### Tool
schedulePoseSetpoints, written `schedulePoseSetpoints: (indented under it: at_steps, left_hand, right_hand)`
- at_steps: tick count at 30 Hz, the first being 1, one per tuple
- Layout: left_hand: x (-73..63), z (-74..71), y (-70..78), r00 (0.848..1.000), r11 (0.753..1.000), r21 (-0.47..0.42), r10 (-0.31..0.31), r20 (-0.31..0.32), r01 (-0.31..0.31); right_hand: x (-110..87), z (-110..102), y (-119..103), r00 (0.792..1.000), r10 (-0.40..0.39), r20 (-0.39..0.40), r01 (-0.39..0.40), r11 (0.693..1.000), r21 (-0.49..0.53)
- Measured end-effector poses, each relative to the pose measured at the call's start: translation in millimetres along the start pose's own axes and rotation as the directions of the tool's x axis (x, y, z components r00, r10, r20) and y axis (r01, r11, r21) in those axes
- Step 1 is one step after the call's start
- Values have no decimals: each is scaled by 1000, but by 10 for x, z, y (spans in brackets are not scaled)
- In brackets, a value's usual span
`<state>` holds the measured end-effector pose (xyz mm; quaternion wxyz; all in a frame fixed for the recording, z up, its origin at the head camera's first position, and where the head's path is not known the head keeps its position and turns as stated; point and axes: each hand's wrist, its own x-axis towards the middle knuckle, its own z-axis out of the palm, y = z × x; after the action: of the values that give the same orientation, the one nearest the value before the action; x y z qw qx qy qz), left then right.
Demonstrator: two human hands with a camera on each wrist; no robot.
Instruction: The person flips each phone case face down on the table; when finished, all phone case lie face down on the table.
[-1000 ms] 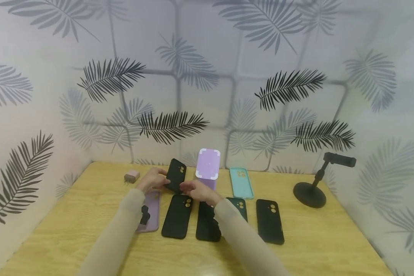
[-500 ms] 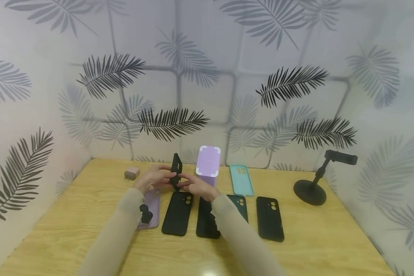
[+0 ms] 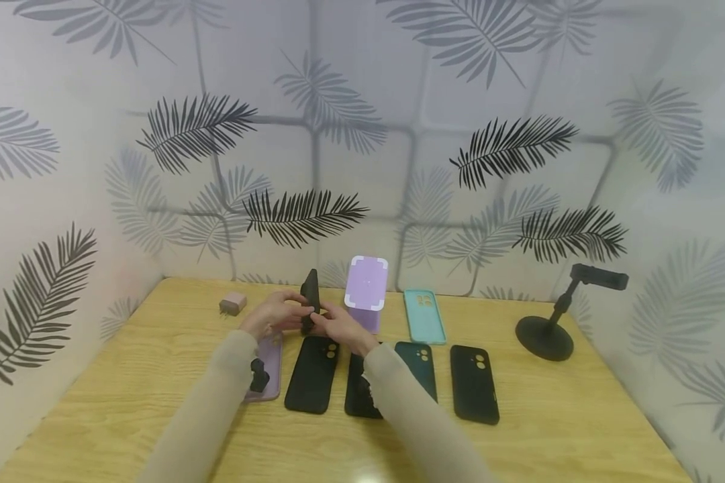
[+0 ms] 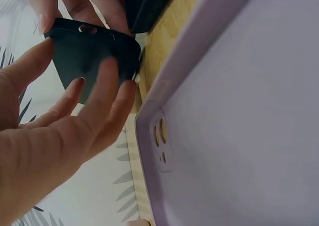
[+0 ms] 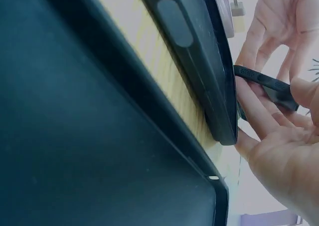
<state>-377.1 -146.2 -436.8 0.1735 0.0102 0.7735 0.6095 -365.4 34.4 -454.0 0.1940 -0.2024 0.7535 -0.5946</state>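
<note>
A black phone case (image 3: 311, 295) is held on edge between both hands above the back of the table, its bottom rim with port holes showing in the right wrist view. My left hand (image 3: 278, 312) grips it from the left, thumb at its rim and fingers along its face (image 4: 82, 56) in the left wrist view. From the right, my right hand (image 3: 346, 330) pinches the same case, thumb on the rim, fingers behind. Below lie a lilac phone case (image 3: 272, 362) under the left wrist and another black phone case (image 3: 311, 376) between the forearms.
A dark case (image 3: 359, 396), a dark green case (image 3: 419, 365) and a black case (image 3: 474, 386) lie towards the right. Behind them are a purple stand (image 3: 366, 285) and a turquoise case (image 3: 425, 318). A pink charger plug (image 3: 233, 303) sits left; a black phone holder (image 3: 545, 335) stands right.
The held black case has turned from showing its camera-hole back to standing nearly edge-on, its face now turned the other way. Both hands have stayed with it; the other cases lie where they were.
</note>
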Motion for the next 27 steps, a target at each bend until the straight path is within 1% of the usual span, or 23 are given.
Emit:
schedulePoseSetpoints:
  at_steps: [4, 5, 7, 10, 12, 15, 18, 22, 25, 27]
  left_hand:
    - [2, -5, 19, 999, 994, 107, -21, -43, 26]
    - [14, 1, 24, 999, 992, 120, -28, -46, 34]
    - [52, 25, 30, 999, 989, 142, -24, -35, 28]
    - [92, 54, 32, 1000, 989, 146, -7, -16, 9]
    - [90, 44, 21, 1000, 987, 159, 0, -16, 2]
    - [36, -20, 0, 999, 984, 179, -13, -43, 21]
    - [10, -60, 1, 998, 982, 185, -28, -50, 36]
    - [24, -91, 0, 997, 990, 133, -47, -54, 54]
    - [49, -82, 9, 997, 994, 80, -63, -51, 67]
    - [64, -65, 20, 996, 995, 61, -75, -55, 78]
  right_hand:
    - [13, 30, -4, 999, 11, -41, -11, 1000, 6]
    - [9, 28, -7, 998, 15, -64, -15, 1000, -3]
    - [-12, 15, -15, 991, 21, -129, -24, 999, -27]
    - [-51, 2, -24, 976, 37, -215, -60, 993, -104]
    - [-64, 13, -26, 969, 49, -242, -95, 979, -183]
    - [-54, 63, -36, 977, 51, -207, -105, 960, -261]
    - [-43, 61, -48, 979, 37, -198, -101, 941, -322]
    - [-46, 10, -40, 979, 50, -197, -119, 925, -362]
    - [-65, -34, -16, 981, 70, -181, -134, 919, -371]
    - [-77, -54, -4, 983, 73, -169, -133, 919, -372]
